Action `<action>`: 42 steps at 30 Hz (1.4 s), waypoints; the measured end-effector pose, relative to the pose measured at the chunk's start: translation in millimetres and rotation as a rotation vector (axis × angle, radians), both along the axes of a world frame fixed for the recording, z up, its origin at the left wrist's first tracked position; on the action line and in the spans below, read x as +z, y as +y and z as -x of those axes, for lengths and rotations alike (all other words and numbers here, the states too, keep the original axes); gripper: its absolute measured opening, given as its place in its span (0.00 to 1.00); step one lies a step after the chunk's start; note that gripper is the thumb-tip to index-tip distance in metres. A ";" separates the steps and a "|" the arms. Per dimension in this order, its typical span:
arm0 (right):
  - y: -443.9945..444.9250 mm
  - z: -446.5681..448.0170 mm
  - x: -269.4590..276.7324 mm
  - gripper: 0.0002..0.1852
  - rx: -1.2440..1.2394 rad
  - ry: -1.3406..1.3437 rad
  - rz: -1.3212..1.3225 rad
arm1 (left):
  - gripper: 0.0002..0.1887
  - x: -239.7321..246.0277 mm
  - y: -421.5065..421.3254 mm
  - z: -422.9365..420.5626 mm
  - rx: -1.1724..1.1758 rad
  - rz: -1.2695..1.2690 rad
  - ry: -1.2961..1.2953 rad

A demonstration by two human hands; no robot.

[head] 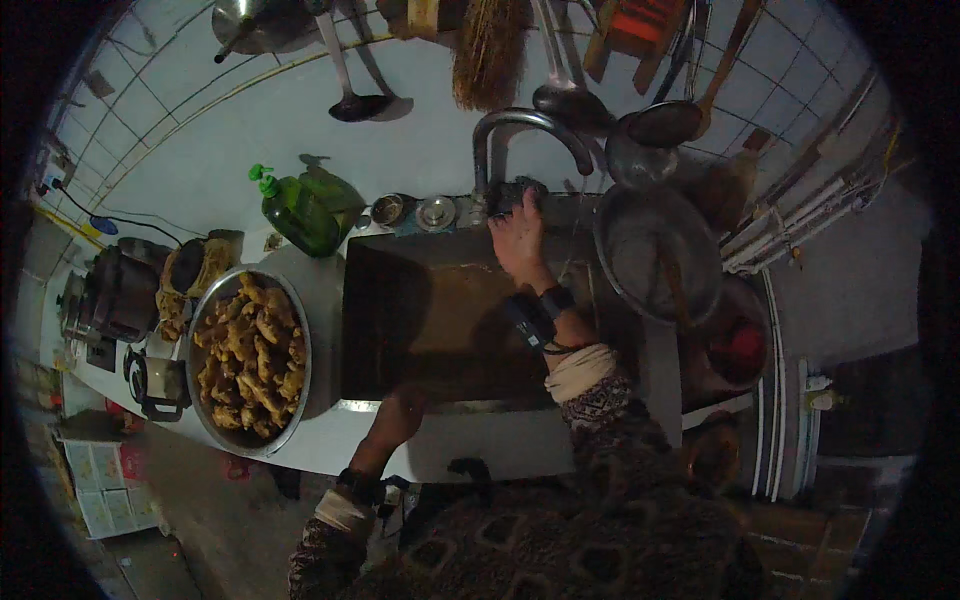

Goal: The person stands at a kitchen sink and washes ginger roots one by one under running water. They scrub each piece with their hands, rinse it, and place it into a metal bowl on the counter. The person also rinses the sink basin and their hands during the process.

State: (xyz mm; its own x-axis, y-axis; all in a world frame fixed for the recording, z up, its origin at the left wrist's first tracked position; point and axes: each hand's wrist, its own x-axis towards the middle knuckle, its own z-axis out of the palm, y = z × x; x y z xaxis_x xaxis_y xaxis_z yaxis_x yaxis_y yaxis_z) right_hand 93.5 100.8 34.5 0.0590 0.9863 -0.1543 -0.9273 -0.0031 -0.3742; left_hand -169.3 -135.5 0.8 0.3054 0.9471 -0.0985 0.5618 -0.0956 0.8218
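Observation:
In front of me is a rectangular sink (382, 315) with brownish water (450, 304) in it. My right hand (517, 238) reaches across it to a dark lump (525, 193), perhaps a scourer, at the base of a curved metal faucet (529, 116). The fingers overlap the lump; whether they grip it is unclear. A thin streak, possibly running water, hangs below the spout. At the sink's front edge is my left hand (400, 418), in shadow, its fingers hard to make out. Left of the sink, a round metal basin (304, 375) holds a heap of ginger root (251, 352).
A green pump bottle (300, 217) stands behind the sink's left corner. To the right, a large metal bowl (652, 255) has a wooden handle in it. A ladle (356, 105) and a straw brush (487, 60) hang on the wall. A lidded pot (124, 292) sits far left.

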 end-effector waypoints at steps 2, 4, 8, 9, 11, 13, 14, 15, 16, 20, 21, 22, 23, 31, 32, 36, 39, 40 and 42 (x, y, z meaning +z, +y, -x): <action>-9.4 -17.8 -16.5 0.30 0.063 -0.141 -0.041 | 0.06 8.0 10.0 -8.1 -0.051 -0.048 0.135; -37.6 -41.1 -34.5 0.27 0.052 -0.638 -0.070 | 0.09 15.3 25.1 -12.3 -0.238 -0.127 0.326; -118.4 -78.0 -50.0 0.24 -0.019 -1.948 -0.148 | 0.16 18.3 48.2 -25.6 -0.287 -0.619 0.330; -136.2 -87.8 -49.5 0.23 0.105 -1.790 -0.078 | 0.17 16.9 56.4 -29.1 -0.372 -0.375 0.229; -186.7 -108.7 -48.7 0.19 0.358 -1.896 0.069 | 0.19 10.9 76.6 -39.0 -0.514 0.065 0.124; -222.5 -126.2 -52.9 0.17 0.577 -2.266 -0.124 | 0.21 0.9 92.8 -48.9 -0.612 0.071 0.159; -237.7 -133.9 -56.8 0.17 0.608 -2.439 -0.308 | 0.21 -5.5 99.7 -52.0 -0.657 0.048 0.197; -248.7 -139.2 -62.1 0.16 0.600 -2.372 -0.227 | 0.22 -13.8 107.1 -55.4 -0.673 0.045 0.180; -255.0 -141.3 -69.7 0.15 0.518 -2.304 -0.215 | 0.21 -23.3 111.0 -54.1 -0.690 0.043 0.159; -275.1 -148.3 -90.3 0.14 0.459 -2.577 -0.193 | 0.21 -84.6 147.3 -69.2 -0.847 -0.369 0.106; -277.7 -148.1 -93.5 0.14 0.365 -2.516 -0.152 | 0.21 -100.4 152.0 -73.3 -0.854 -0.292 0.213; -277.3 -145.8 -96.8 0.14 0.274 -2.450 -0.115 | 0.21 -113.6 156.4 -78.1 -0.841 -0.322 0.177; -277.2 -143.9 -99.1 0.14 0.145 -2.385 -0.101 | 0.22 -125.2 158.3 -88.0 -0.822 -0.224 0.271; -281.6 -140.1 -95.8 0.13 0.162 -2.435 0.101 | 0.20 -155.6 168.9 -131.3 -0.682 0.277 0.270; -281.3 -140.3 -93.9 0.13 0.215 -2.473 0.102 | 0.18 -163.9 171.7 -138.9 -0.695 0.190 0.217; -275.9 -138.3 -87.0 0.13 0.040 -2.437 0.058 | 0.15 -200.7 180.8 -157.9 -0.729 -0.036 0.091; -273.0 -137.7 -84.3 0.13 0.091 -2.454 0.090 | 0.15 -214.1 183.6 -157.6 -0.748 -0.005 0.146; -272.9 -138.2 -84.1 0.13 0.111 -2.441 0.085 | 0.15 -215.5 183.5 -156.2 -0.758 0.007 0.158; -273.8 -139.5 -85.0 0.11 0.133 -2.402 0.092 | 0.15 -214.6 184.3 -153.4 -0.770 0.019 0.177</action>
State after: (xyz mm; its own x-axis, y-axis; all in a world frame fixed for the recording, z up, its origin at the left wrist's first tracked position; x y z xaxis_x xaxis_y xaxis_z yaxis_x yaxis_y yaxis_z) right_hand 233.0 -173.1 -50.5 0.0891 0.9955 0.0325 0.9375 -0.0728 -0.3402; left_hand -15.9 48.8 -213.9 0.8529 0.4730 -0.2209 0.4658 -0.4981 0.7314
